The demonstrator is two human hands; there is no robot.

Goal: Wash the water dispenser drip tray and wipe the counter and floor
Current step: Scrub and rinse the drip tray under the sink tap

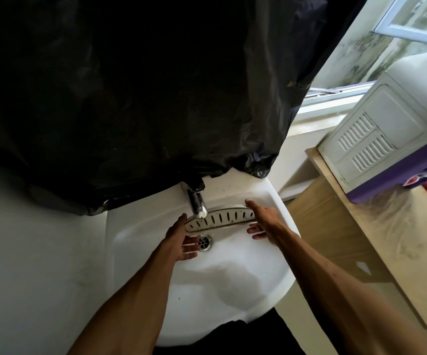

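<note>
A curved white drip tray (222,218) with several dark slots is held over the white sink (233,290), just under the chrome tap (196,203). My left hand (179,239) grips the tray's left end, thumb on its upper edge, fingers spread below it near the metal drain (204,242). My right hand (262,219) holds the right end, index finger stretched along the tray's far edge, other fingers underneath. A thin trickle seems to drip from the tray's lower edge; whether the tap runs is unclear.
A large black plastic sheet (143,98) hangs over the wall behind the tap. A wooden counter (386,239) covered in clear film stands to the right, bearing a white appliance (376,131) and a purple box (412,180). A window (412,29) is at the upper right.
</note>
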